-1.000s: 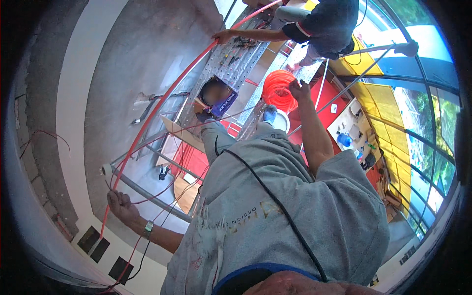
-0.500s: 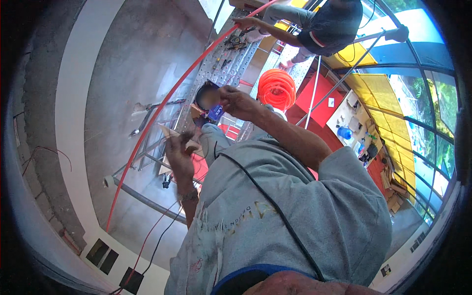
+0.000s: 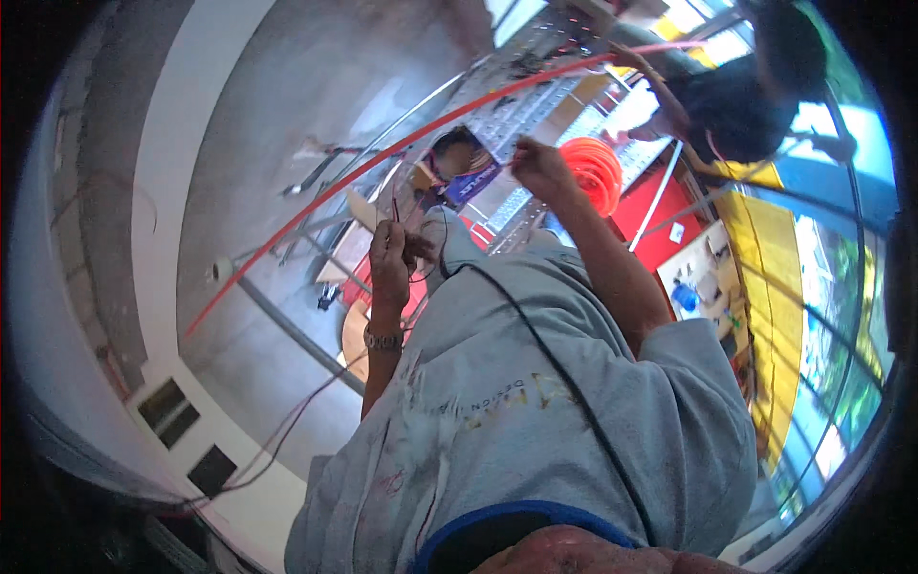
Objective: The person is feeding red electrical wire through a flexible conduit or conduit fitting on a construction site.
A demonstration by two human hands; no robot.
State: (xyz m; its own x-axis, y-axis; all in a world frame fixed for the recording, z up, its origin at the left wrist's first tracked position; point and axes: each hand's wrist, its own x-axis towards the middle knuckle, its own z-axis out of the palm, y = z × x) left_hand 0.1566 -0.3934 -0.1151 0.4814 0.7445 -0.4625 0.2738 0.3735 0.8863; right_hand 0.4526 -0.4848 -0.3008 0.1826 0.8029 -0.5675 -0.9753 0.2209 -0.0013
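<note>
So the left hand (image 3: 390, 253) is pinching a thin wire (image 3: 395, 209) between thumb and finger, the other fingers sitting a bit loose. The wire is poking up just above the grip, in front of the lap. The right hand (image 3: 543, 170) is hanging out ahead, between a purple box (image 3: 471, 184) and an orange coil of tubing (image 3: 593, 172). Its fingers are curling inward, but with the blur I can't tell if the tips are meeting or holding anything.

Honestly, the wire is my first worry. It's looking really skinny, so a loose pinch could let it slip, and a hard tug could kink it. Slack could also be snagging on the metal pole (image 3: 301, 335) if it's drifting left.

Next up, the long red tube (image 3: 430, 131) is cutting diagonally past both hands, with a co-worker (image 3: 746, 105) seemingly holding the upper stretch. If that grip is slipping, I'd guess the tube could be whipping round and knocking the left wrist.

Also, a black cord (image 3: 535, 330) is lying across the grey shirt (image 3: 478, 383), so a sudden twist might be catching it. Small stuff is sitting on the metal platform (image 3: 521, 115) too, and a bump could send bits over the edge.
</note>
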